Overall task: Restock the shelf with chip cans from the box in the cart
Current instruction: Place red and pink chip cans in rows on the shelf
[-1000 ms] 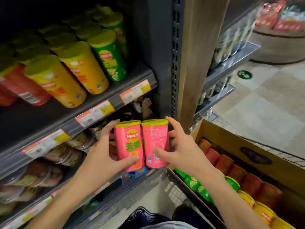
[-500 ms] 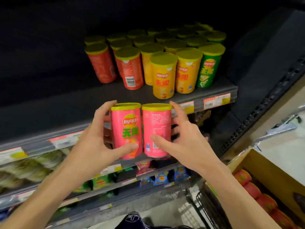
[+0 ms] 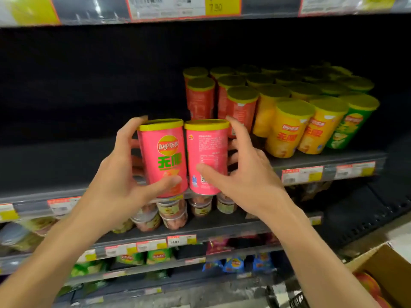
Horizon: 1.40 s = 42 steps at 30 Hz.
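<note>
Two pink cans (image 3: 184,156) now sit higher, level with the shelf (image 3: 329,158), left hand (image 3: 117,181) and right hand (image 3: 244,174) fingers each grasping one.

Dim shelf (image 3: 66,165) recess, bright foreground, soft blur, perhaps edge distortion.

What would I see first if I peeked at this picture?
Two bright pink chip cans in the middle, side by side, the left hand gripping one and the right hand the other. Behind them to the right, red, yellow and green chip cans crowd the dark shelf.
</note>
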Tool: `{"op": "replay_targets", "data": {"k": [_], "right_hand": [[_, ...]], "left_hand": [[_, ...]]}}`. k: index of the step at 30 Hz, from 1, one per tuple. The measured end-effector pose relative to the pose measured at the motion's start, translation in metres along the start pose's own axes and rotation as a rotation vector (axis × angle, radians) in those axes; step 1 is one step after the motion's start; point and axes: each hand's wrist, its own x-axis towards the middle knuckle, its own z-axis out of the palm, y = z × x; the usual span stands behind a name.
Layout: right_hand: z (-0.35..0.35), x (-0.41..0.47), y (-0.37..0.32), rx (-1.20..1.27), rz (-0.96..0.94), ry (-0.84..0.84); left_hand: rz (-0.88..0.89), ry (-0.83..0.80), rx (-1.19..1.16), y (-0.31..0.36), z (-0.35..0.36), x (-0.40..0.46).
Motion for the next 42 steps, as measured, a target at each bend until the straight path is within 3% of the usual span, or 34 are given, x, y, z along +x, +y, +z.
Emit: {"op": "replay_targets", "data": {"k": [5,12,27,39,42], "right_hand": [[0.02,0.021,-0.021,0.022,-0.117,0.047],[0.061,0.047,-0.03,0.017,-0.126,0.09],[0.111,0.055,-0.021,0.039,-0.175,0.094],[0.124,0.111,-0.025,0.032,-0.075,0.12],[0.133,0.143,-0.021,0.022,-0.093,0.214]], "left_hand": [[0.021,0.08,0.032,-0.014,-0.02,0.006],[0.038,0.153,0.145,-0.045,-0.036,0.014],[0.056,0.176,0.013,-0.098,-0.041,0.009],[0.07,0.202,0.048,-0.115,-0.037,0.008],[0.071,0.215,0.046,-0.116,-0.034,0.008]]}}
